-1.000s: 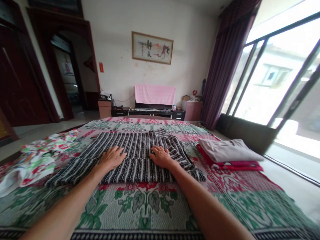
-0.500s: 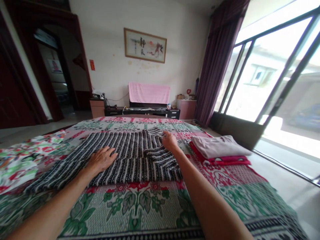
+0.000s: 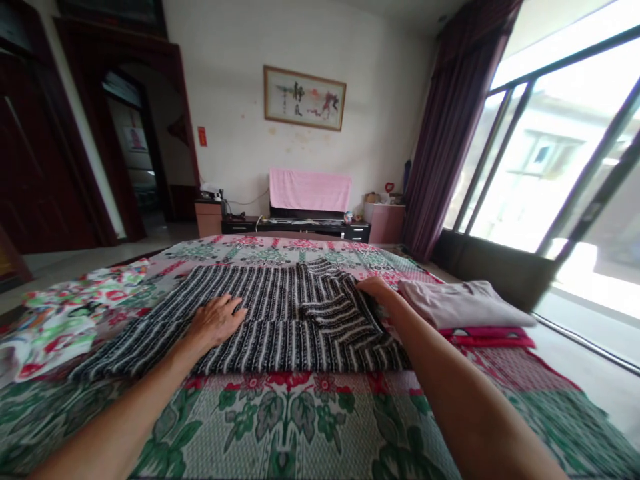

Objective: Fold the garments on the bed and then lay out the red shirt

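A black-and-white striped garment (image 3: 270, 313) lies spread on a bed with a green, red and white floral cover (image 3: 280, 413). My left hand (image 3: 216, 319) rests flat on its middle, fingers apart. Over at the garment's right edge, my right hand (image 3: 376, 289) touches the folded-in striped sleeve; whether its fingers pinch the cloth is hidden.
A folded pale pink garment (image 3: 460, 303) on a red one (image 3: 493, 337) sits at the right of the bed. Crumpled floral clothes (image 3: 65, 320) lie at the left. A low TV stand with a pink cloth (image 3: 310, 190) stands by the far wall, a window at right.
My right hand moved from the garment's middle out to its right edge, and the right sleeve now lies folded inward. The left hand stayed pressed on the cloth.
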Demonstrator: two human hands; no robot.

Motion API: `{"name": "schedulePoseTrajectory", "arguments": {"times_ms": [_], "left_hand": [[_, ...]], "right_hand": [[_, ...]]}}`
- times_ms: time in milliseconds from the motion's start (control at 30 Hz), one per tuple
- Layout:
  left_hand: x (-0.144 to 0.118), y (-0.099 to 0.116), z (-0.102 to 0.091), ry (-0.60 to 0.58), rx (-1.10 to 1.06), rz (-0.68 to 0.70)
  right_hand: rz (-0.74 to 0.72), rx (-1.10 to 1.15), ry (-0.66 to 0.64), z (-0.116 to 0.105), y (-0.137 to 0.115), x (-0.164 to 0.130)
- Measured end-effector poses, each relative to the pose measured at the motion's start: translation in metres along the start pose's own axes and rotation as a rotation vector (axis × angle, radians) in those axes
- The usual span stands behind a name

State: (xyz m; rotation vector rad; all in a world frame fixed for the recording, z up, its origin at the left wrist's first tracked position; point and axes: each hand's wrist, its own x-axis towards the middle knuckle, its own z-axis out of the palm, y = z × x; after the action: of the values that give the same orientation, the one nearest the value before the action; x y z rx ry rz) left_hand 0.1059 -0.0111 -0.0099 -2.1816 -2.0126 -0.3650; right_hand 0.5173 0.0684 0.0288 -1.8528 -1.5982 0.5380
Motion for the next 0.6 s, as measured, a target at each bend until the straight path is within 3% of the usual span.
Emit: {"name": "schedulePoseTrajectory", "arguments": {"times_ms": [200,400,533,600], "left_hand": [[-0.001,0.003,-0.004,-0.012,0.001,-0.026],[-0.001,0.003,-0.004,-0.006,0.002,-0.017],[-0.001,0.002,-0.001,-0.008,0.003,-0.01],[-0.001,0.002,-0.002,-0.008,0.008,-0.013]], "right_hand": [[0.0,0.262,-0.097,-0.007,-0.004,-0.002],[-0.019,0.24,0.005,-0.006,0.001,-0.007],[-0.066,-0.172,0.187,-0.005,0.005,-0.009],[-0.083,-0.426,0.145,-0.005,0.003,-0.011]]}}
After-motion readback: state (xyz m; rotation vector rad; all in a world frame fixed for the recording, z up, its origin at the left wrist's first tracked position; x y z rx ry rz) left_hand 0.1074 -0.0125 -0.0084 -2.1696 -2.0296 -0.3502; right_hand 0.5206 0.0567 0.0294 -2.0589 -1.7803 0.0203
